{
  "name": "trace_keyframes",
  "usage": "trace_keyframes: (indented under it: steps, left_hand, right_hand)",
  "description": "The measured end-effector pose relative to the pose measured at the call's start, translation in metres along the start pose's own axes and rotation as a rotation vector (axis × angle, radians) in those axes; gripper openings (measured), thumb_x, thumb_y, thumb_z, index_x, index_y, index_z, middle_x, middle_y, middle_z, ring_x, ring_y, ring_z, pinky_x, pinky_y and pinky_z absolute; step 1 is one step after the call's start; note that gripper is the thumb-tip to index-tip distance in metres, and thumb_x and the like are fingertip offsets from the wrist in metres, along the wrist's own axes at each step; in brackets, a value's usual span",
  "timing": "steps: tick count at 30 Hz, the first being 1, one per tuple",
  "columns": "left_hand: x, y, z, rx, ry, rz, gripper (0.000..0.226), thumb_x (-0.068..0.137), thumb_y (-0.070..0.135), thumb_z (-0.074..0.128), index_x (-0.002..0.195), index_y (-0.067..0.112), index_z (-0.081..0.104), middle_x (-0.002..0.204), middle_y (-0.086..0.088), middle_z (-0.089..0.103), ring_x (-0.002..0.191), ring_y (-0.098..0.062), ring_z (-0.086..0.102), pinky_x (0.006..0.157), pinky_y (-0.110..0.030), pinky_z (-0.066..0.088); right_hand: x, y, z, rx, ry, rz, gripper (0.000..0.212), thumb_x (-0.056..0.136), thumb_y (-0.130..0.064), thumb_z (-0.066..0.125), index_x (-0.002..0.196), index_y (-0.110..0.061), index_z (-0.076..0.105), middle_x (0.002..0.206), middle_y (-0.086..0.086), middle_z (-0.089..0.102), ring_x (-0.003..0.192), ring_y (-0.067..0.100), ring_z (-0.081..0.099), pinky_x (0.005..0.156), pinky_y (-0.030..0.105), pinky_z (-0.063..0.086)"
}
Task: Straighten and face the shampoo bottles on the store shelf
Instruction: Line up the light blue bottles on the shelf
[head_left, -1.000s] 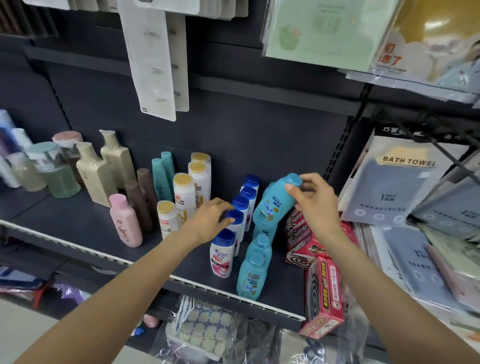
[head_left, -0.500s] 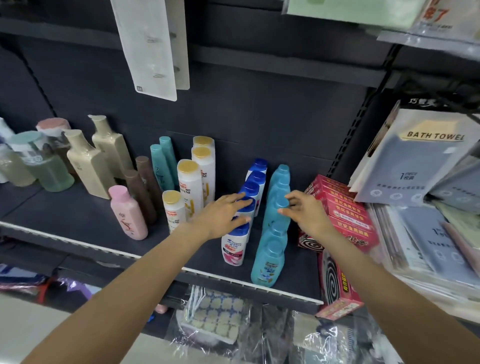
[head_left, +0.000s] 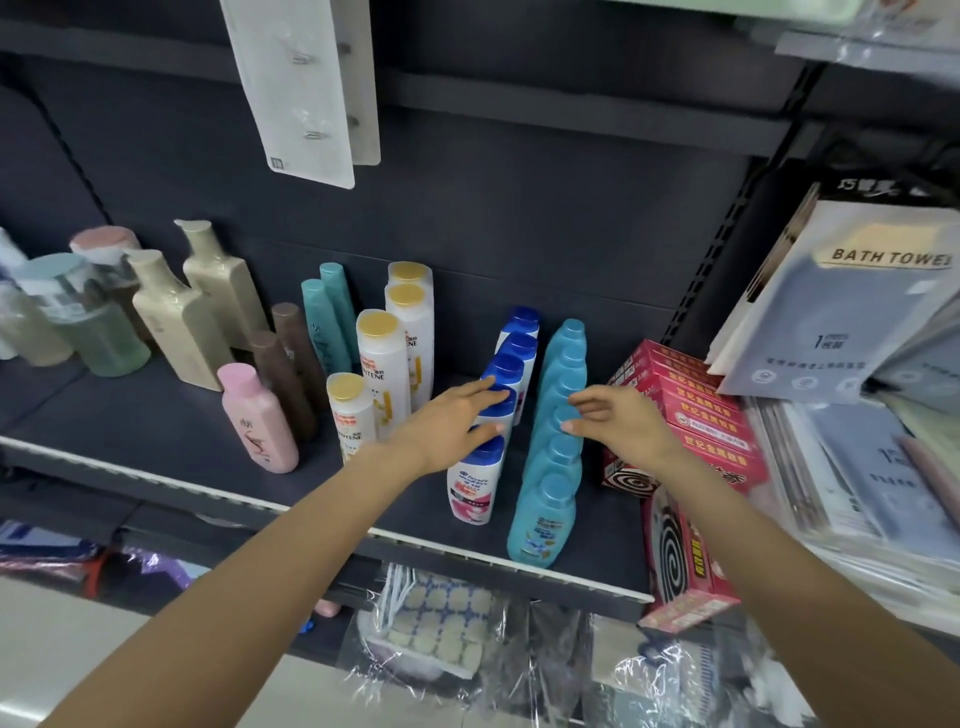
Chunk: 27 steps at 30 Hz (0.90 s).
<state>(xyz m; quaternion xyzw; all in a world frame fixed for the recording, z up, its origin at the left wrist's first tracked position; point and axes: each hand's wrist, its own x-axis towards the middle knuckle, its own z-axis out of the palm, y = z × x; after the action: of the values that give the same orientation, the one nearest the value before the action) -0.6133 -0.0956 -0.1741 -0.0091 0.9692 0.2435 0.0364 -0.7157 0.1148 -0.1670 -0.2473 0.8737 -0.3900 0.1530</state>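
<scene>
A row of light-blue shampoo bottles (head_left: 545, 514) runs front to back on the dark shelf (head_left: 171, 415), all upright. Beside it on the left stands a row of white bottles with dark-blue caps (head_left: 474, 486). My left hand (head_left: 457, 423) lies with straight fingers against the blue caps in the middle of that row. My right hand (head_left: 618, 423) hovers at the right side of the light-blue row, fingers loosely curled, fingertips at a cap, holding nothing. White bottles with yellow caps (head_left: 382, 364) stand further left.
Left of these stand teal (head_left: 322, 325), brown (head_left: 283, 382), pink (head_left: 257, 421) and beige bottles (head_left: 171, 322). Red mosquito-coil boxes (head_left: 691, 410) press against the right of the light-blue row. Bath towel packs (head_left: 852, 312) lean at far right. A white card (head_left: 306, 88) hangs above.
My right hand has set the lifted light-blue bottle back into its row and let go. My left hand has slid along the blue-capped row and straightened its fingers.
</scene>
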Motion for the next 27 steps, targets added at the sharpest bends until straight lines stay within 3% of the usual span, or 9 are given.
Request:
trace_keyframes:
  steps: [6, 12, 16, 19, 21, 25, 27]
  left_hand:
    - [0.006, 0.004, -0.007, -0.033, 0.069, 0.033, 0.047, 0.096, 0.029, 0.050, 0.141, 0.018, 0.041, 0.154, -0.002, 0.027, 0.141, -0.017, 0.027, 0.113, -0.024, 0.018]
    - [0.005, 0.008, -0.007, -0.007, 0.020, -0.004, 0.050, 0.095, 0.026, 0.052, 0.143, 0.018, 0.039, 0.154, -0.001, 0.027, 0.127, -0.025, 0.045, 0.108, -0.026, 0.026]
    - [0.005, 0.008, -0.006, -0.006, 0.025, -0.012, 0.051, 0.095, 0.027, 0.053, 0.143, 0.018, 0.039, 0.154, -0.001, 0.029, 0.134, -0.021, 0.038, 0.111, -0.026, 0.024]
    - [0.005, 0.009, -0.007, -0.014, 0.023, -0.031, 0.050, 0.095, 0.027, 0.052, 0.142, 0.018, 0.039, 0.153, -0.001, 0.029, 0.124, -0.026, 0.047, 0.108, -0.027, 0.027]
    - [0.006, 0.012, -0.008, -0.019, 0.025, -0.041, 0.049, 0.095, 0.026, 0.052, 0.142, 0.018, 0.040, 0.154, -0.001, 0.027, 0.126, -0.027, 0.046, 0.108, -0.026, 0.026]
    - [0.011, 0.021, -0.015, -0.062, 0.040, -0.031, 0.050, 0.096, 0.029, 0.051, 0.143, 0.015, 0.039, 0.156, -0.006, 0.022, 0.143, -0.018, 0.023, 0.112, -0.022, 0.015]
    - [0.014, 0.029, -0.024, -0.110, 0.091, -0.033, 0.050, 0.096, 0.029, 0.051, 0.142, 0.015, 0.040, 0.154, -0.005, 0.027, 0.140, -0.019, 0.029, 0.110, -0.022, 0.019]
  right_hand:
    - [0.012, -0.002, -0.014, -0.086, 0.219, -0.068, 0.029, 0.087, -0.019, 0.067, 0.115, -0.012, 0.065, 0.105, -0.001, 0.067, 0.092, 0.009, 0.061, 0.078, 0.011, 0.047]
    - [0.036, 0.003, 0.007, -0.074, 0.159, 0.034, 0.043, 0.083, -0.018, 0.072, 0.123, -0.009, 0.059, 0.110, 0.010, 0.063, 0.101, 0.022, 0.061, 0.091, 0.031, 0.048]
    - [0.037, 0.002, 0.012, -0.009, 0.235, 0.038, 0.038, 0.083, -0.012, 0.071, 0.119, -0.007, 0.062, 0.109, 0.010, 0.063, 0.093, 0.019, 0.060, 0.087, 0.027, 0.047]
    - [0.033, -0.008, 0.001, 0.061, 0.295, 0.001, 0.036, 0.084, -0.014, 0.069, 0.119, -0.008, 0.062, 0.105, 0.005, 0.062, 0.092, 0.015, 0.058, 0.084, 0.024, 0.046]
    - [0.028, -0.019, -0.013, 0.138, 0.333, -0.036, 0.030, 0.085, -0.013, 0.068, 0.114, -0.008, 0.064, 0.101, 0.003, 0.064, 0.090, 0.016, 0.061, 0.081, 0.028, 0.051]
    - [0.013, -0.045, -0.040, 0.349, 0.417, -0.114, 0.016, 0.086, -0.010, 0.066, 0.101, -0.018, 0.066, 0.090, -0.007, 0.064, 0.090, 0.019, 0.065, 0.081, 0.037, 0.056]
    - [0.004, -0.056, -0.050, 0.421, 0.470, -0.128, 0.016, 0.088, -0.012, 0.065, 0.100, -0.022, 0.065, 0.092, -0.005, 0.064, 0.092, 0.018, 0.066, 0.081, 0.039, 0.057]
